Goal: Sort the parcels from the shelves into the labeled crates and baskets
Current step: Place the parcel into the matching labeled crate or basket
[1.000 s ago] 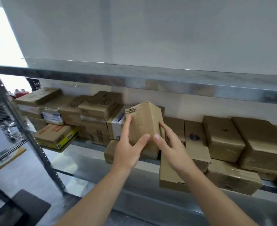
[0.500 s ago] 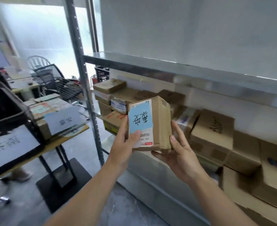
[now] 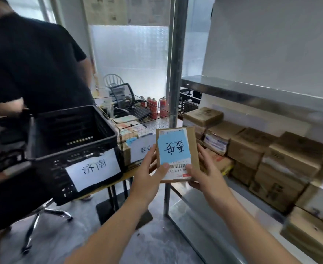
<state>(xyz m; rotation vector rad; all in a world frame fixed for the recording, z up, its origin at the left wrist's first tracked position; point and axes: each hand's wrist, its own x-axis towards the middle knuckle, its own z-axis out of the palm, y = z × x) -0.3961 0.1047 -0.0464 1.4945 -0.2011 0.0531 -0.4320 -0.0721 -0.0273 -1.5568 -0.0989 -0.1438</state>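
Head view. I hold a flat brown cardboard parcel (image 3: 176,155) upright at chest height, in the air between the sorting table and the shelf upright (image 3: 175,73). A blue label (image 3: 173,147) with handwritten characters covers most of its front, above a white barcode sticker.

My left hand (image 3: 149,174) grips the lower left edge, thumb on the front face. My right hand (image 3: 206,172) grips the lower right edge, fingers wrapped round the side.

To the left, a black crate (image 3: 71,152) bears a white sign reading 济南; I cannot tell what is inside. Behind the parcel, a wire basket (image 3: 162,121) holds several labelled packets.

More cardboard boxes (image 3: 252,147) are stacked on the metal shelf (image 3: 252,90) at right. A person in a black shirt (image 3: 33,63) stands behind the crate; red fire extinguishers (image 3: 153,107) stand beyond the basket.
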